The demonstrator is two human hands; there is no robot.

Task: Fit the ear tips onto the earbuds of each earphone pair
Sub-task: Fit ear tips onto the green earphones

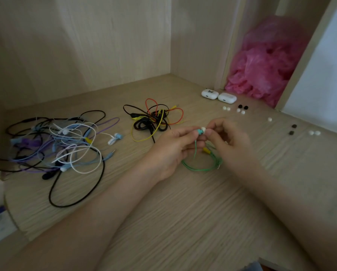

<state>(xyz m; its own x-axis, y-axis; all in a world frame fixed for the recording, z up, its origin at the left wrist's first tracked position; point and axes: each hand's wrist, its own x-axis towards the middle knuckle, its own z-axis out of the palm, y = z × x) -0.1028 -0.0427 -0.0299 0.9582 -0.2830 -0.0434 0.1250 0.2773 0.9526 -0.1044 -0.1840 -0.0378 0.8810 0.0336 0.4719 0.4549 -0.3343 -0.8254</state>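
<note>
My left hand (173,148) pinches a teal earbud (199,131) of a green-wired earphone, whose cable (199,168) loops on the wooden surface below both hands. My right hand (229,140) pinches a white ear tip (203,129) against that earbud. Loose white ear tips (226,108) and black ear tips (243,107) lie farther back on the right. More white tips (314,132) and dark tips (293,129) lie near the right edge.
A tangle of purple, white, blue and black earphones (56,145) lies at left. A pile of black, yellow and red earphones (154,119) sits behind my left hand. Two white earbud cases (218,95) and a pink plastic bag (265,63) stand at back right.
</note>
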